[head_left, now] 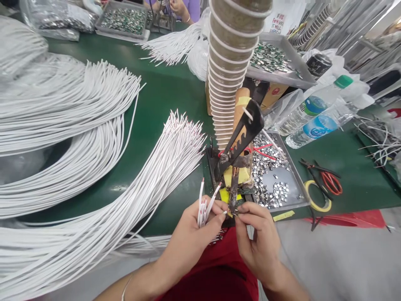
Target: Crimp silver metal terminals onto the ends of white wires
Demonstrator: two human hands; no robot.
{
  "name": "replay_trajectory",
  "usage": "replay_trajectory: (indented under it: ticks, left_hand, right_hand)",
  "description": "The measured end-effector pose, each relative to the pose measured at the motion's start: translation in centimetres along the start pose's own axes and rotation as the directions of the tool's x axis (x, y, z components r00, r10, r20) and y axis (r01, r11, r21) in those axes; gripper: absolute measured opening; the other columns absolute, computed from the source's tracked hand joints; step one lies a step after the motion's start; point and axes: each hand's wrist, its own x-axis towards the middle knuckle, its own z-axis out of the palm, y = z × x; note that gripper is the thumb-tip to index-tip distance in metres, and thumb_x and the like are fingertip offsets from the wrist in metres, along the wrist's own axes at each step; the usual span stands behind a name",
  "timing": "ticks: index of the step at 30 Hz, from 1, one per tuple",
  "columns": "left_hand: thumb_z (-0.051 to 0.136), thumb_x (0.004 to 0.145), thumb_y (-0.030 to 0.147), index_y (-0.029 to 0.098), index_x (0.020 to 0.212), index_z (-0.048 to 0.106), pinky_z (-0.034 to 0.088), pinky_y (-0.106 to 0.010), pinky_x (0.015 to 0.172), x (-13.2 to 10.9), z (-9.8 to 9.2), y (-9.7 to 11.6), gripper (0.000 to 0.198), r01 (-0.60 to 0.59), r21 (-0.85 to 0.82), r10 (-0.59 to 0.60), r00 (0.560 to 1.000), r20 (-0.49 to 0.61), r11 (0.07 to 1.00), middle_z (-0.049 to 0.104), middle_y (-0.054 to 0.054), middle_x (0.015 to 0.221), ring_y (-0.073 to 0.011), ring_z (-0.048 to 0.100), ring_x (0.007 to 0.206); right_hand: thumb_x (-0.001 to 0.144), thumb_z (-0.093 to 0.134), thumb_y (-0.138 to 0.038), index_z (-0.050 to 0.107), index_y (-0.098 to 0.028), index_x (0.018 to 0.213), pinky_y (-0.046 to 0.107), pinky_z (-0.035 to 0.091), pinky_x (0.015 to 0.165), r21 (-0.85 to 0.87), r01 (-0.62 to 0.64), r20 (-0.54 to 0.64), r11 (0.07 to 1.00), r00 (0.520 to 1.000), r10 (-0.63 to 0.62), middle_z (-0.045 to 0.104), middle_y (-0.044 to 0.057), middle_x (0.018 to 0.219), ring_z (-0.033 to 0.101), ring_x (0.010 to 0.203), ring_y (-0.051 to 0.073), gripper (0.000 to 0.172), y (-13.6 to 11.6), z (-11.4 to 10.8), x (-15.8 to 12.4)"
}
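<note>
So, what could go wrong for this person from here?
Fingertips of the left hand and right hand are close to the dark metal rod of what looks like a soldering iron; if it is hot, a slip might burn them. The left hand also holds several short-showing white wires together, so one could slip out.

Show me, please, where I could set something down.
Bare green tabletop lies between the coiled wires and the pink-tipped bundle, and another patch between the bottles and the pliers. It is crowded around the left hand, right hand and parts tray.
</note>
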Motion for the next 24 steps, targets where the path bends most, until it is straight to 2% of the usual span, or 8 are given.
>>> replay_trajectory:
  ticks: [5,8,12,19,24]
  left_hand:
    - [0.081,0.083,0.021,0.020,0.077,0.067,0.053,-0.023,0.075,-0.2,0.2,0.5,0.015,0.005,0.013,-0.005,1.000,-0.004,1.000,0.076,-0.002,0.096,-0.0153,0.066,0.080]
    - [0.081,0.080,0.018,0.020,0.074,0.066,0.054,-0.026,0.079,-0.4,0.4,0.6,0.016,-0.020,0.057,0.020,1.000,-0.006,0.998,0.075,-0.002,0.092,-0.0173,0.067,0.082]
    - [0.078,0.081,0.019,0.020,0.074,0.066,0.055,-0.027,0.085,-0.8,0.5,0.6,0.014,-0.059,0.112,0.061,0.998,-0.015,0.992,0.074,-0.003,0.095,-0.0191,0.069,0.088]
    - [0.073,0.082,0.017,0.021,0.077,0.062,0.053,-0.026,0.082,-1.2,0.5,0.4,0.013,-0.053,0.151,0.053,0.999,0.000,0.987,0.074,-0.002,0.093,-0.0166,0.065,0.083]
    - [0.072,0.084,0.018,0.021,0.077,0.061,0.053,-0.025,0.080,-1.5,0.4,0.0,0.014,-0.046,0.166,0.044,0.999,0.017,0.985,0.073,-0.002,0.092,-0.0161,0.062,0.081]
  right_hand:
    - [0.096,0.062,0.000,0.062,-0.019,0.116,0.029,0.066,0.085,0.003,-0.011,0.000,1.000,1.000,0.011,0.069,0.008,0.109,0.071,0.102,0.017,0.027,-0.1,0.0,0.1]
    - [0.096,0.061,-0.001,0.060,-0.020,0.117,0.030,0.066,0.080,0.010,-0.019,0.010,1.000,1.000,0.019,0.070,0.007,0.105,0.072,0.098,0.018,0.029,-0.1,0.0,0.1]
    - [0.094,0.062,0.001,0.059,-0.021,0.121,0.032,0.065,0.081,0.021,-0.010,0.022,1.000,1.000,0.010,0.069,0.008,0.108,0.071,0.099,0.019,0.035,-0.1,-0.1,-0.2]
    - [0.093,0.059,0.004,0.058,-0.020,0.118,0.029,0.063,0.083,0.089,-0.019,0.040,0.996,0.999,0.016,0.065,0.007,0.109,0.068,0.099,0.017,0.034,0.1,-0.4,-1.0]
    - [0.095,0.058,0.003,0.060,-0.021,0.113,0.034,0.062,0.079,0.109,-0.019,0.039,0.994,0.999,0.015,0.066,0.005,0.102,0.067,0.091,0.018,0.030,0.2,-1.0,-0.8]
